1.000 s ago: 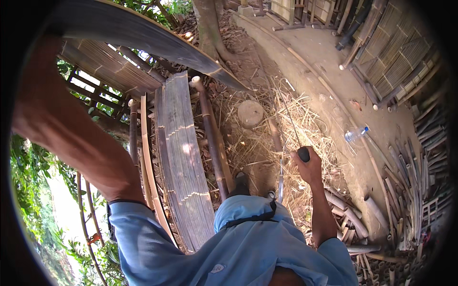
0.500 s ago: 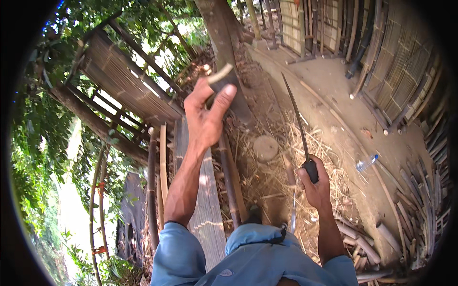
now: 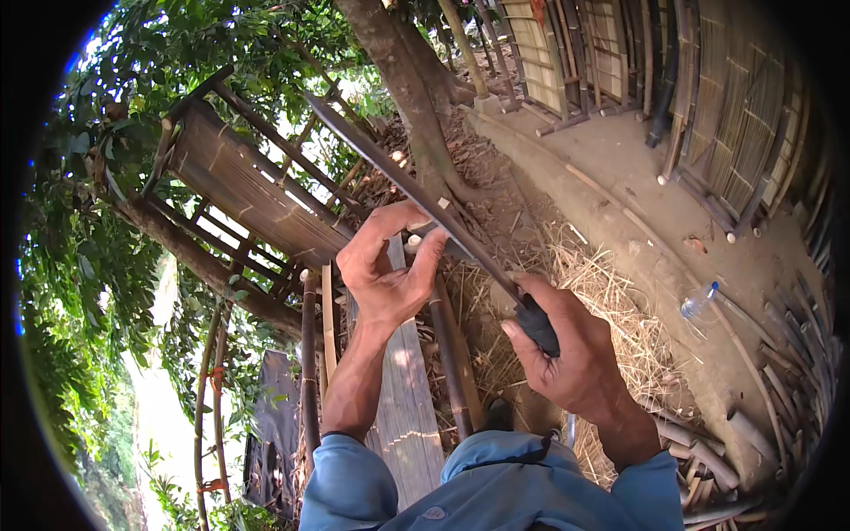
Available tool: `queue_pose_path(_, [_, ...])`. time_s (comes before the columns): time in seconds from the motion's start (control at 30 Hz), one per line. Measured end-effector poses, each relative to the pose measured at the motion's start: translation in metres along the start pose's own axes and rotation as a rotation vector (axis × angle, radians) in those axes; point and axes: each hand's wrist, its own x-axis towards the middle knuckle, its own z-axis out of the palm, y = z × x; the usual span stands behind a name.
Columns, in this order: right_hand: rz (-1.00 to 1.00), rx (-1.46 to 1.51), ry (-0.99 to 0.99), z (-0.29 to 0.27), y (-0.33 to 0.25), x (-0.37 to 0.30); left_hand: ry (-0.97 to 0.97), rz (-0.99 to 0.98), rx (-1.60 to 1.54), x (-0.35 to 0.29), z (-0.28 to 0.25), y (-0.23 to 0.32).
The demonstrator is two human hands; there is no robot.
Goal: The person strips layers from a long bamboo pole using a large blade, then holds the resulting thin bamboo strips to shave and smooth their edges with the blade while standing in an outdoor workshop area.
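A long machete (image 3: 382, 164) with a black handle slants up and to the left in front of me. My right hand (image 3: 575, 354) is closed round its handle. My left hand (image 3: 385, 274) pinches a short pale piece of stick (image 3: 413, 241) between thumb and bent fingers. The blade crosses just beyond those fingertips and hides part of the stick. I cannot tell whether the edge touches it. Below my left forearm runs a weathered slatted bench (image 3: 409, 389).
Straw (image 3: 620, 327) covers ground beyond my right hand. A plastic bottle (image 3: 698, 303) lies right, near cut bamboo pieces (image 3: 753, 438). A tree trunk (image 3: 390, 62) rises ahead. Woven bamboo panels (image 3: 735, 133) stand far right; a bamboo seat back (image 3: 248, 186) leans left.
The machete has swung from upright on the right to a slant across the stick, as my right hand came up and left. My left hand has lowered and the stick has turned.
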Motion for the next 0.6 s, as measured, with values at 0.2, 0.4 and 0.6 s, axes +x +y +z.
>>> queue_pose_path(0.2, [-0.011,-0.079,-0.07,0.004,-0.003,-0.007,0.011,-0.046,-0.089,-0.011,-0.001,0.003])
queue_pose_path(0.4, [0.007,-0.047,-0.108,0.002,-0.009,-0.011,0.001,-0.024,-0.077,-0.016,-0.005,0.006])
queue_pose_path(0.6, [0.035,-0.022,-0.145,-0.004,-0.012,-0.012,-0.007,-0.042,-0.049,-0.016,-0.002,0.01])
